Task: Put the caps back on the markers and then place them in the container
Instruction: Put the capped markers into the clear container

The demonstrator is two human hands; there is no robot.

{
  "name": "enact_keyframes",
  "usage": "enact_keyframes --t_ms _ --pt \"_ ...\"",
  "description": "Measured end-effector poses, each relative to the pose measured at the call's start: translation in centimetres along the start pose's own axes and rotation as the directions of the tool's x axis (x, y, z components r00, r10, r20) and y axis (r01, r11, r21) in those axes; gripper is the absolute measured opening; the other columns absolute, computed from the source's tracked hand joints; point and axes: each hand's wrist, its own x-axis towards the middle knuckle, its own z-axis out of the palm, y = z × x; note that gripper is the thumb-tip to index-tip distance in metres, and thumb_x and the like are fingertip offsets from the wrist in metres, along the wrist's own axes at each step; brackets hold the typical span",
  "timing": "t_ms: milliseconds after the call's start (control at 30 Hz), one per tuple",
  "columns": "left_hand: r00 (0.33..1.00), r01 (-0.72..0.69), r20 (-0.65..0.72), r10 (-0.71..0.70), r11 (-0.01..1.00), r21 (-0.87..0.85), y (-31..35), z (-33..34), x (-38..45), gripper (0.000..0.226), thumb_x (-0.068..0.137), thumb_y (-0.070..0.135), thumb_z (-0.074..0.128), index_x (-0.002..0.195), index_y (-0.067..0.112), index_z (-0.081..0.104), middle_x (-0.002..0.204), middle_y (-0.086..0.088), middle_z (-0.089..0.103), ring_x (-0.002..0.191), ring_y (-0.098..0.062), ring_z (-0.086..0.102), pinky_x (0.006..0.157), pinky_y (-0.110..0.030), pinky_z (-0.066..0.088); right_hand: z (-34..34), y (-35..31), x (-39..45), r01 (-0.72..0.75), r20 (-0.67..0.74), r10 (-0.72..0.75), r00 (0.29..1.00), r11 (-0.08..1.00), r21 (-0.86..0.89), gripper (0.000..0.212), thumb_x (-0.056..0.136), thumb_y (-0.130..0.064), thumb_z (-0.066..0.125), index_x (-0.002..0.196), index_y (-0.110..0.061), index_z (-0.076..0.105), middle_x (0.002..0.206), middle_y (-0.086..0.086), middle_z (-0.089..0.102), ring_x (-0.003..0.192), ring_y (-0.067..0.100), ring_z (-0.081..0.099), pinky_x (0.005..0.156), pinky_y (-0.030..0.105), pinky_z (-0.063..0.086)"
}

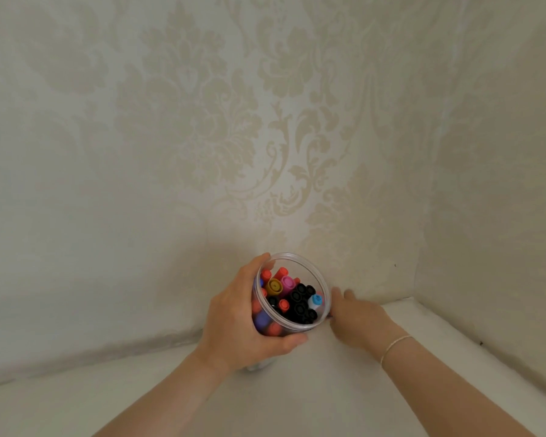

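while the left hand [237,320] wraps round the jar [323,288] — fingers curled over its far side up to the rim, thumb curled across the near wall — the right hand [356,316] lies just beside the jar's right wall, fingers stretched out toward the corner and holding nothing; whether they touch the jar cannot be told. between the two hands the clear jar is seen from above, its mouth open. inside it stand the markers [297,299], caps on and pointing up: several black ones toward the right hand, red ones toward the left hand, a yellow cap and a pink cap side by side at the far side, and one light blue cap nearest the right hand. red and blue shapes show through the wall under the left palm. a thin bracelet [394,345] circles the right wrist. both forearms reach over a white table [297,398], and beyond the hands rises patterned wallpaper [202,121], meeting in a corner past the right hand.
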Motion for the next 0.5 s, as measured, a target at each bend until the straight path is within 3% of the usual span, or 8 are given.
enact_keyframes --t_ms 133,200,233,300,367,433,500 --pt "1.000 0.008 0.015 -0.008 1.000 -0.006 -0.2 0.1 0.0 0.103 0.050 0.064 0.078 0.137 0.031 0.035 0.125 0.029 0.053 0.113 0.010 0.054 0.090 -0.006 0.042 -6.4 1.5 -0.9 0.009 -0.263 0.071 0.962 0.956 0.292 0.026 0.096 -0.026 0.042 0.115 -0.010 0.036 0.110 0.013 0.052 0.091 0.035 0.060 0.071 0.037 0.043" --pt "1.000 0.022 0.021 -0.022 1.000 -0.001 -0.2 0.1 0.0 0.104 0.049 0.066 0.078 0.137 0.032 0.035 0.124 0.027 0.054 0.112 0.010 0.055 0.090 -0.007 0.043 -9.9 1.8 -1.7 0.107 -0.408 0.148 0.901 0.836 0.539 0.022 0.095 -0.027 0.049 0.110 -0.014 0.040 0.096 0.006 0.056 0.081 0.028 0.059 0.070 0.034 0.043" --pt "0.999 0.030 0.023 -0.030 1.000 0.001 -0.2 0.1 0.0 0.104 0.049 0.066 0.079 0.137 0.033 0.035 0.124 0.026 0.055 0.112 0.010 0.055 0.090 -0.007 0.043 -11.5 1.6 -2.3 0.188 -0.459 0.199 0.866 0.722 0.666 0.018 0.094 -0.025 0.053 0.107 -0.018 0.043 0.087 0.001 0.056 0.073 0.018 0.058 0.068 0.031 0.043" --pt "0.999 0.043 0.022 -0.043 0.999 0.002 -0.2 0.1 0.0 0.105 0.048 0.066 0.079 0.137 0.034 0.035 0.124 0.026 0.055 0.112 0.010 0.054 0.090 -0.007 0.043 -14.2 0.7 -3.7 0.388 -0.500 0.280 0.820 0.370 0.844 0.012 0.092 -0.018 0.058 0.094 -0.020 0.047 0.072 -0.003 0.053 0.053 0.003 0.050 0.055 0.022 0.041" --pt "0.999 0.043 0.022 -0.043 0.999 0.008 -0.2 0.1 0.0 0.105 0.048 0.067 0.079 0.137 0.034 0.035 0.125 0.025 0.055 0.112 0.010 0.054 0.091 -0.008 0.044 -15.8 -0.2 -4.9 0.501 -0.506 0.291 0.812 0.096 0.860 0.011 0.090 -0.012 0.061 0.091 -0.010 0.050 0.066 0.004 0.052 0.043 0.010 0.046 0.042 0.023 0.038" --pt "0.999 0.033 0.025 -0.034 0.999 0.010 -0.1 0.1 0.1 0.104 0.050 0.067 0.079 0.138 0.034 0.035 0.126 0.026 0.054 0.112 0.010 0.054 0.091 -0.009 0.044 -16.2 -1.4 -5.6 0.521 -0.516 0.237 0.823 0.044 0.852 0.012 0.088 -0.010 0.063 0.092 -0.005 0.053 0.067 0.005 0.056 0.044 0.015 0.047 0.039 0.025 0.038" --pt "0.999 0.025 0.031 -0.025 1.000 0.007 0.1 0.1 0.1 0.104 0.050 0.068 0.079 0.138 0.032 0.035 0.126 0.028 0.053 0.112 0.011 0.054 0.092 -0.008 0.043 -15.9 -2.7 -5.7 0.503 -0.525 0.184 0.831 0.154 0.850 0.012 0.085 -0.011 0.067 0.088 -0.014 0.056 0.072 0.001 0.059 0.048 0.010 0.053 0.044 0.022 0.042"
